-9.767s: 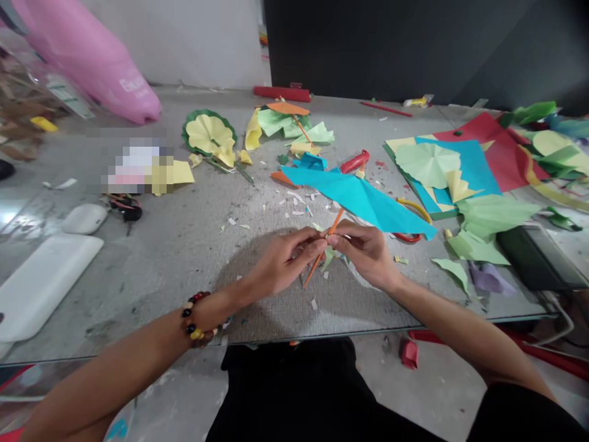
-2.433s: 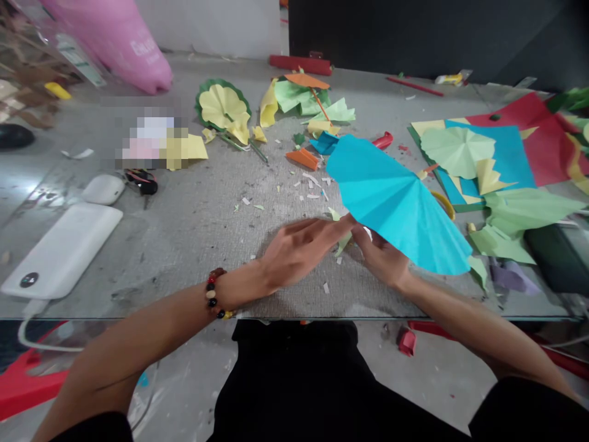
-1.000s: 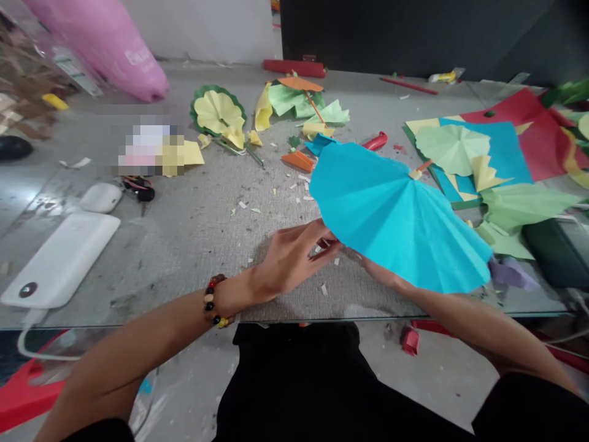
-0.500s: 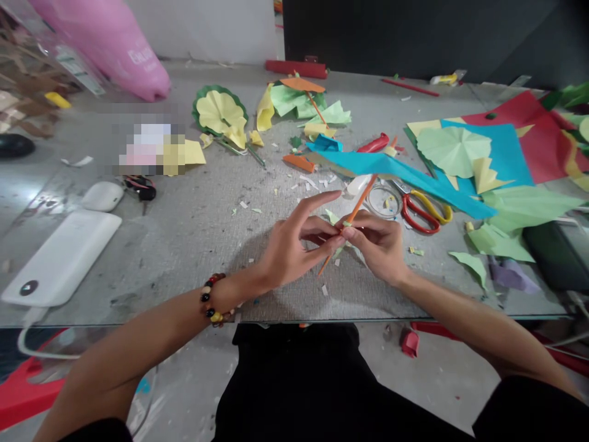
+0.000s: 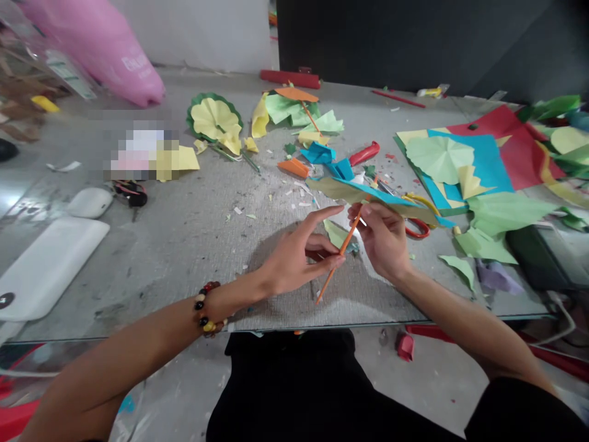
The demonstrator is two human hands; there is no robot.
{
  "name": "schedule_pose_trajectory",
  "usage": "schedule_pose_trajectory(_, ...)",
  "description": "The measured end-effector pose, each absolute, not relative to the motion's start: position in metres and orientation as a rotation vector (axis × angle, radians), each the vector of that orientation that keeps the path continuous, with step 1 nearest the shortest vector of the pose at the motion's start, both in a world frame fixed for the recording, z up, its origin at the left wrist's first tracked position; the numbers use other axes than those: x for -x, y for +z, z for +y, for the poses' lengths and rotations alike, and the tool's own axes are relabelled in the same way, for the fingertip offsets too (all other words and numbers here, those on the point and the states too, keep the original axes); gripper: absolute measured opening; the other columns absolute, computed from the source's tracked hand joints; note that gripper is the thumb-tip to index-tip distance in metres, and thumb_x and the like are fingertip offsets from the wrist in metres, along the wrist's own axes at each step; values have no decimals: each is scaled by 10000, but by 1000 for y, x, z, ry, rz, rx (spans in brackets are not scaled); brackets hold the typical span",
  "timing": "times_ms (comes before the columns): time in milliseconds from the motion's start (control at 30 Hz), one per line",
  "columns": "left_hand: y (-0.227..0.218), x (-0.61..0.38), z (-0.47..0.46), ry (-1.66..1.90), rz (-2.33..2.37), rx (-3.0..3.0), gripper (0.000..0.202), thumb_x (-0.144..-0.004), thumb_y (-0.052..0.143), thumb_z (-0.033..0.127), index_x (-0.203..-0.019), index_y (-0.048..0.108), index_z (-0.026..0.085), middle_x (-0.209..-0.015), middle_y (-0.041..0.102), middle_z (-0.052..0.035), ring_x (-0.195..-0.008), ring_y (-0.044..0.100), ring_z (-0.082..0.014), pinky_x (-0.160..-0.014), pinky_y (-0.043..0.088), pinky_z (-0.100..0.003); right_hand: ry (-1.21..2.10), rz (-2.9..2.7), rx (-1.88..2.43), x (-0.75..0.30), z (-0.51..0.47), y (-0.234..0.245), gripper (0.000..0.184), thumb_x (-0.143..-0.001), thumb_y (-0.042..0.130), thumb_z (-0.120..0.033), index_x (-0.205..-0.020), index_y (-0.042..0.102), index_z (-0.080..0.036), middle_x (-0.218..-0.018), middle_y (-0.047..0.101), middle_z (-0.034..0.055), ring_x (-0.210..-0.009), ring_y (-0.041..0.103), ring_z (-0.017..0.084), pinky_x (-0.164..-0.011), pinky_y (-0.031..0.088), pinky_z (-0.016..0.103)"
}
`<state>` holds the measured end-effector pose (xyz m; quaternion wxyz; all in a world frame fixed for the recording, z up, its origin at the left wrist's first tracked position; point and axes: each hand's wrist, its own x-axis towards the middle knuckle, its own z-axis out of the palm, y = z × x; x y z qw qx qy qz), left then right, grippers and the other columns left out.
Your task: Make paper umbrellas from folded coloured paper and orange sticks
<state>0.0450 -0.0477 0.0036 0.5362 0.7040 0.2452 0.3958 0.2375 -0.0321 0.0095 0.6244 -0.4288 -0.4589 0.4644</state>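
My left hand [image 5: 297, 255] pinches a thin orange stick [image 5: 326, 285] near its middle between thumb and fingertip, the index finger raised. My right hand [image 5: 386, 242] closes on the stick's upper end, just under a long folded strip of blue paper [image 5: 381, 195]. Whether strip and stick are joined is hidden by the fingers. A pale green paper scrap [image 5: 337, 233] lies behind the stick. Scissors with red and yellow handles [image 5: 418, 228] are partly covered by the blue strip. Beyond it lie folded blue paper pieces [image 5: 317, 153] and a red-handled object [image 5: 365, 153].
A green and yellow paper leaf shape [image 5: 214, 118] lies at the back left. Stacked coloured sheets [image 5: 488, 153] and green scraps [image 5: 510, 209] cover the right side. A white power bank [image 5: 59, 264] is at the left, a black box [image 5: 547, 255] at the right.
My right hand has slid up the orange stick, away from my left hand. The blue strip has tilted and shows more of its pale underside. The view has shifted slightly.
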Motion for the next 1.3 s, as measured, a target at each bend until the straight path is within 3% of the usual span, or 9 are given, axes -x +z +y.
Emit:
schedule_pose_trajectory(167, 2, -44, -46, 916, 583, -1672, 728, -905, 713, 221, -1506, 304, 248, -900, 763, -32, -794, 769, -167, -738, 646, -254, 1064, -1032, 1050, -239, -32, 11, 229, -792, 766, -483, -826, 734, -259, -791, 765, 7, -745, 733, 176, -701, 619, 333)
schedule_pose_trajectory(400, 7, -45, -46, 866, 639, -1696, 357, -881, 729, 207, -1219, 613, 202, -883, 771, -22, -762, 766, -140, -778, 648, -251, 1071, -1013, 1073, -239, -33, 11, 234, -824, 731, -492, -871, 740, -262, -771, 768, 6, -662, 716, 157, -616, 599, 300)
schedule_pose_trajectory(567, 9, -45, -45, 826, 635, -1691, 343, -867, 742, 205, -1195, 643, 191, -863, 767, -18, -753, 763, -137, -781, 650, -253, 1089, -1018, 1034, -240, -32, 9, 193, -834, 736, -473, -798, 739, -284, -824, 773, -18, -623, 691, 118, -608, 593, 272)
schedule_pose_trajectory(833, 4, -42, -44, 817, 628, -1708, 336, -899, 714, 231, -1223, 626, 211, -913, 772, -18, -790, 769, -147, -755, 647, -254, 1145, -1024, 1020, -244, -31, 6, 184, -823, 733, -458, -773, 733, -281, -785, 762, -9, -685, 713, 156, -641, 598, 298)
schedule_pose_trajectory(1033, 9, -41, -45, 769, 661, -1615, 324, -904, 722, 280, -1207, 640, 199, -905, 762, -24, -780, 763, -147, -745, 632, -234, 1289, -934, 987, -242, -36, 18, 226, -866, 653, -489, -834, 720, -276, -846, 765, -5, -696, 701, 144, -656, 588, 281)
schedule_pose_trajectory(1300, 9, -41, -45, 732, 687, -1597, 349, -900, 726, 295, -1230, 647, 213, -926, 753, -20, -771, 746, -135, -728, 620, -226, 1422, -855, 947, -240, -36, 24, 176, -852, 682, -459, -845, 684, -282, -833, 738, -26, -669, 674, 122, -613, 558, 259)
